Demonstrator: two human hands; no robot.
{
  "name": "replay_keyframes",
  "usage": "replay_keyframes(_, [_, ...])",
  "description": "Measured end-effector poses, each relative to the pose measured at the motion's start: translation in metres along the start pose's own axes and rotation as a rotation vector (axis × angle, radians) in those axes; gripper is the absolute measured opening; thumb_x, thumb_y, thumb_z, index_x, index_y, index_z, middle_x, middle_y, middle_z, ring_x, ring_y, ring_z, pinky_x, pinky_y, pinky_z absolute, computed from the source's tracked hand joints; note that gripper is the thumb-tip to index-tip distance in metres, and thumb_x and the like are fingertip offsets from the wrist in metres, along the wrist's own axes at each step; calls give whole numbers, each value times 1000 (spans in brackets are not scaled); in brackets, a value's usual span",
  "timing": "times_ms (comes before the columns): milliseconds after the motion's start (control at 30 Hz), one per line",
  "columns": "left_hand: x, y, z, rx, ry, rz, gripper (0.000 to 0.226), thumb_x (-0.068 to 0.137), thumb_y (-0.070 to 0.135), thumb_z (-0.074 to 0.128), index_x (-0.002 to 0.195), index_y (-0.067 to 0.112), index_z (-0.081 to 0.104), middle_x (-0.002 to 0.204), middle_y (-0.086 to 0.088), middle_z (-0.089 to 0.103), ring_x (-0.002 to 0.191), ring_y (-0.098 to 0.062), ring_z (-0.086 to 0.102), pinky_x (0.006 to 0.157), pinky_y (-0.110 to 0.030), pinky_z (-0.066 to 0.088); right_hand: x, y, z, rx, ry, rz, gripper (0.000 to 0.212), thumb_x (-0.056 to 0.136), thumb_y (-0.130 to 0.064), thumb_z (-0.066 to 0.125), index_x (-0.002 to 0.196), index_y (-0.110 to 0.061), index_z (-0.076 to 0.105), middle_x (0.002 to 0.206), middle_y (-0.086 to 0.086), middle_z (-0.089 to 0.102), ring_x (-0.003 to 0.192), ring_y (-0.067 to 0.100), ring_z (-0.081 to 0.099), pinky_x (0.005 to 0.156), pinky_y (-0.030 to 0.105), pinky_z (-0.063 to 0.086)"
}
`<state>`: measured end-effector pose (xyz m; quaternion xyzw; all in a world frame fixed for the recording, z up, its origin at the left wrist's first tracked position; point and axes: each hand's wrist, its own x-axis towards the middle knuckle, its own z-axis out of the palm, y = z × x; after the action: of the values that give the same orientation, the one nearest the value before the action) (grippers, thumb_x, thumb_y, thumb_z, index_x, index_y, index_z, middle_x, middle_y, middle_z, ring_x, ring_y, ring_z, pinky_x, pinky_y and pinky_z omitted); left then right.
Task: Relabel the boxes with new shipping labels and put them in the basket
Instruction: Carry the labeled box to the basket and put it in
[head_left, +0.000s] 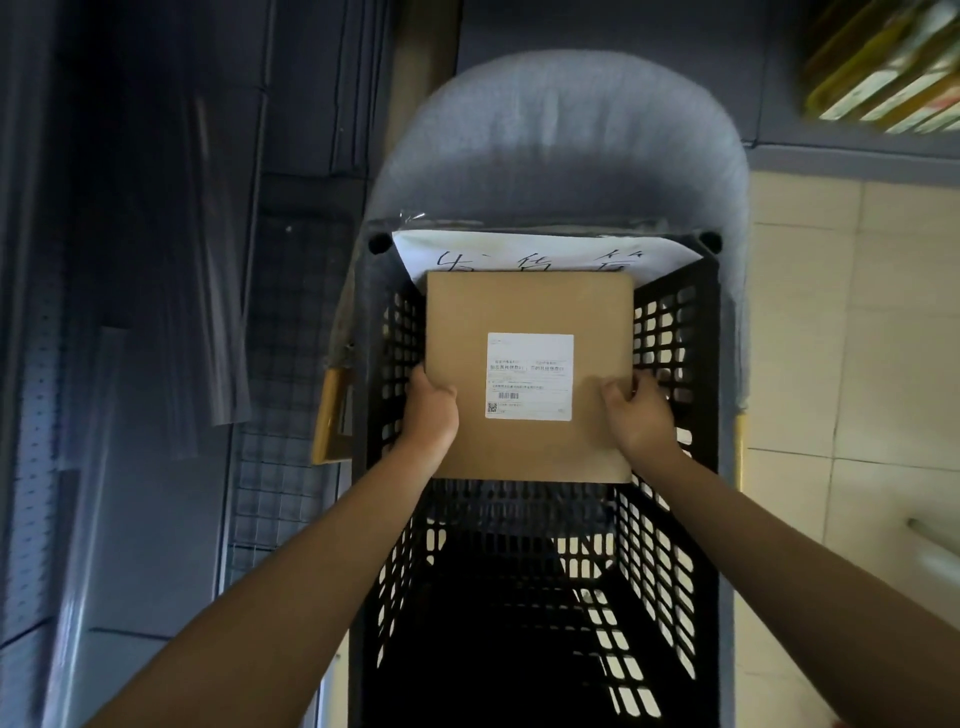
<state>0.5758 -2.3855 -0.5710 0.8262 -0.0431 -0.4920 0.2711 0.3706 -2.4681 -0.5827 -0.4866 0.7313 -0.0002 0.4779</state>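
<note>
Holding a flat cardboard box (530, 312) over the open top of a black perforated plastic basket (670, 545), the person has both arms stretched forward. A white shipping label (530, 376) with a barcode and QR code sits face up near the box's middle. Left hand (431, 410) grips the box's left edge, fingers wrapped under; right hand (636, 413) grips the right edge, thumb curled on top. At the basket's far rim a white sheet of handwritten paper (545, 252) shows, partly covered by the box. The basket rests on a grey upholstered chair (561, 145), with beige floor tiles (852, 364) to the right
</note>
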Motion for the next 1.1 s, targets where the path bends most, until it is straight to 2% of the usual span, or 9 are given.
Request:
replay_keyframes(100, [-4,5,-3,85,8,17,51,98,10,42,146,16,28,137,-9,49,123,-29,49,103,-41,41,-7,-9,-5,-74,-1,16,44,96,-29,50,134,-6,46,130,16,55,116,34,54,90,37,43])
replay_keyframes(233, [-17,8,-11,281,-27,22,76,96,7,44,153,21,-3,151,-10,32,132,-30,40,107,-41,36,-30,-12,-14,-233,-4,-15,50,92,-19,50,139,-6,40,138,16,45,121,35,49,98,46,45])
replay_keyframes(300, [-29,8,-16,354,-45,28,79,94,4,43,153,23,-7,153,-11,27,134,-30,37,112,-42,32,-48,-13,-19,-356,5,-60,51,92,-16,48,140,-4,38,142,16,38,125,35,43,102,49,42])
replay_keyframes(500, [-84,19,-44,675,-112,147,63,83,5,57,139,18,32,134,-11,42,119,-31,47,98,-46,46,-105,-29,-54,-588,0,-283,38,90,-16,47,126,-8,52,132,14,45,120,31,41,97,38,39])
replay_keyframes(600, [-122,37,-67,899,-91,295,61,81,12,62,136,18,38,130,-8,47,116,-28,51,93,-41,49,-133,-50,-77,-740,24,-400,33,92,-19,43,121,-13,57,125,11,51,114,29,47,91,35,40])
replay_keyframes(733, [-176,77,-107,966,18,552,50,84,32,63,130,23,45,125,-1,53,114,-21,54,84,-32,48,-179,-95,-108,-819,49,-542,24,93,-20,42,107,-11,60,110,12,60,98,28,57,80,37,49])
replay_keyframes(833, [-214,111,-140,998,142,724,39,86,39,59,120,23,52,120,-3,57,112,-23,55,85,-34,48,-215,-136,-137,-811,129,-707,26,96,-26,42,111,-14,59,106,9,65,92,25,61,71,31,48])
replay_keyframes(933, [-247,135,-168,1029,233,805,36,88,41,56,117,20,56,115,-3,61,104,-23,58,86,-35,48,-248,-164,-159,-756,202,-887,30,97,-36,44,119,-19,57,115,4,64,101,21,60,76,27,42])
replay_keyframes(1100, [-294,127,-197,1061,314,790,40,91,43,53,123,19,53,120,-3,58,107,-20,57,90,-36,47,-277,-167,-164,-813,198,-1075,34,94,-44,48,122,-26,55,120,-2,62,105,16,58,89,33,49])
